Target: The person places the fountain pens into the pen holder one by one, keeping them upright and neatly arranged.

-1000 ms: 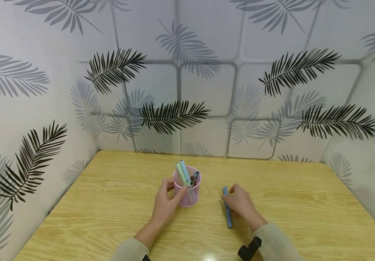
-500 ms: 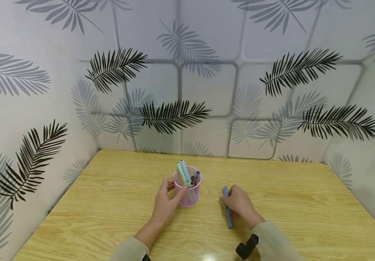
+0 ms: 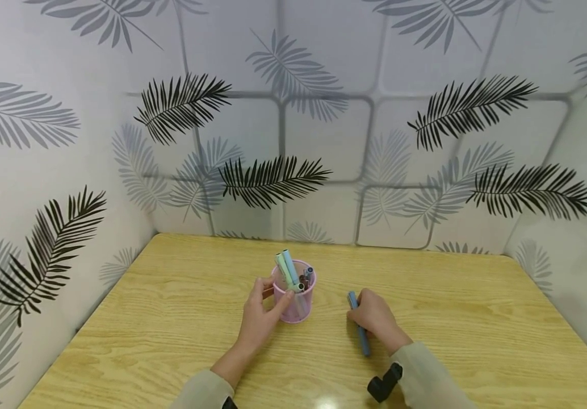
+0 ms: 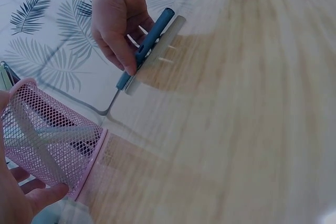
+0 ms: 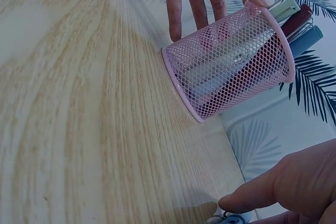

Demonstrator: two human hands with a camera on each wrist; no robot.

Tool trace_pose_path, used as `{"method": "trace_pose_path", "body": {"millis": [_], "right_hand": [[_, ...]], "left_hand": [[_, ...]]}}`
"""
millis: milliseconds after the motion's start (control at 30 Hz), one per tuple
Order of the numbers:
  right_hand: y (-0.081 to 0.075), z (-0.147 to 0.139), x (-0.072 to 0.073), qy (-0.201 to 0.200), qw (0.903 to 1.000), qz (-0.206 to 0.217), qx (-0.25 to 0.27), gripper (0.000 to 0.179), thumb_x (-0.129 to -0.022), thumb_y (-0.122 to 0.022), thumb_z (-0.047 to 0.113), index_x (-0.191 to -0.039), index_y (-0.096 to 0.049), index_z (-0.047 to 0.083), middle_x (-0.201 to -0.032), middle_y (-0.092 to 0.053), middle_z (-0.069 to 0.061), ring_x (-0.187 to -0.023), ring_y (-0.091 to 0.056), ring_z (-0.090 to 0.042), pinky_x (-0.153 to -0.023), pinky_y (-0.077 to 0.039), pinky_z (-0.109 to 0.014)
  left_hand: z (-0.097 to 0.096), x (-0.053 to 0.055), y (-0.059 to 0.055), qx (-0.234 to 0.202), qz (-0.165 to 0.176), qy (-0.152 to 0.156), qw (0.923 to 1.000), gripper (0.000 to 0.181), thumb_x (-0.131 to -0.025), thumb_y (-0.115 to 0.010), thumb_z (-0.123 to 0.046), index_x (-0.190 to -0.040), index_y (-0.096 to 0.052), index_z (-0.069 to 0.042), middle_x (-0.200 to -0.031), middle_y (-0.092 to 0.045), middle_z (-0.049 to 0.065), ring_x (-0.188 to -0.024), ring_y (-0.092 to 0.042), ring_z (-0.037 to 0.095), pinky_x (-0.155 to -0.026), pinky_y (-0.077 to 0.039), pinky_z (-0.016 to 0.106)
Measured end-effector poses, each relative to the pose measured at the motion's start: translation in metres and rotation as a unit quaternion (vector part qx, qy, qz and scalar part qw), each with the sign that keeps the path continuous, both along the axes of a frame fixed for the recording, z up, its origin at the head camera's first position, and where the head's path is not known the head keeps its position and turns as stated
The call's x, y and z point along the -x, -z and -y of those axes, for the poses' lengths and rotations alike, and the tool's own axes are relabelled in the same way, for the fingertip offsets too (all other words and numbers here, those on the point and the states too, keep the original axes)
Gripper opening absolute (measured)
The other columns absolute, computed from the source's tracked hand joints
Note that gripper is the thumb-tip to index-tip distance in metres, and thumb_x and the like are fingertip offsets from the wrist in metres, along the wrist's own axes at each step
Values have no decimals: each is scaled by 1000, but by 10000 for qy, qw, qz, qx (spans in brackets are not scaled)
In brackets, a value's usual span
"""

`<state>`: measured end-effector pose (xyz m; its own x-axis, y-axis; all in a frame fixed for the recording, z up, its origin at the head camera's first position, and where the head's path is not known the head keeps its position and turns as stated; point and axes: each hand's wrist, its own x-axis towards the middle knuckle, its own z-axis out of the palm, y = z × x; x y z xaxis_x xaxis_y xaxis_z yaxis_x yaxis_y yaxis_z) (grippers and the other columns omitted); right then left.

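Note:
A pink mesh pen holder (image 3: 290, 311) stands upright on the table, and my left hand (image 3: 259, 319) holds it from the left, thumb at the near side and fingers round the back. Several pens poke out of it; a light green pen (image 5: 284, 10), a dark red pen (image 5: 297, 21) and a blue pen (image 5: 306, 41) show in the right wrist view. To the right of the holder, my right hand (image 3: 377, 318) pinches another blue pen (image 4: 155, 33) between thumb and fingers. This pen lies close over the tabletop, its reflection right alongside in the left wrist view.
The wood-grain table (image 3: 181, 284) reaches back to a pale wall (image 3: 324, 142) with a leaf pattern. Side walls with the same pattern flank it. A black strap device (image 3: 385, 383) sits at the right wrist.
My right hand has turned the pen slightly, its near end swinging to the right. The left hand and the pen holder have stayed in place.

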<state>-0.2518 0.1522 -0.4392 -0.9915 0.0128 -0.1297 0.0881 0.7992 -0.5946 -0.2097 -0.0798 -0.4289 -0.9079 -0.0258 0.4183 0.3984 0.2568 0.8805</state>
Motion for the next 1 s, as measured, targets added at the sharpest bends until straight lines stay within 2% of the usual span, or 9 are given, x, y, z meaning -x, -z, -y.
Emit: {"method": "trace_pose_path", "body": {"millis": [300, 533, 867, 1000], "right_hand": [[-2, 0, 0, 62, 9999, 36, 81, 29, -81, -66, 9, -101, -52, -7, -76, -53, -11, -54, -53, -19, -40, -45, -24], [-4, -1, 1, 83, 9999, -58, 111, 30, -82, -65, 10, -103, -52, -7, -77, -54, -12, -55, -52, -18, -40, -44, -24], [-9, -3, -1, 77, 9986, -418, 305, 35, -85, -62, 13, -113, -50, -6, -74, -56, -10, -52, -49, -17, -43, -42, -26], [-13, -3, -4, 91, 9971, -649, 395, 34, -87, -62, 15, -112, -50, -5, -77, -58, -11, -55, -51, -17, -45, -43, -27]], "left_hand": [[-1, 0, 0, 4, -61, -7, 10000, 37, -88, -65, -15, -113, -47, 4, -122, -51, 25, -109, -51, 42, -86, -46, 56], [0, 1, 1, 6, -25, 11, 10000, 37, -88, -65, -15, -113, -46, 4, -122, -50, 25, -109, -51, 41, -86, -45, 56], [-1, 1, 0, 20, 3, -9, 10000, 37, -88, -65, -16, -113, -46, 4, -122, -51, 24, -109, -51, 41, -85, -47, 55], [0, 1, 0, 13, -1, 21, 10000, 37, -88, -65, -16, -113, -46, 4, -122, -51, 24, -109, -51, 41, -85, -47, 55]]}}
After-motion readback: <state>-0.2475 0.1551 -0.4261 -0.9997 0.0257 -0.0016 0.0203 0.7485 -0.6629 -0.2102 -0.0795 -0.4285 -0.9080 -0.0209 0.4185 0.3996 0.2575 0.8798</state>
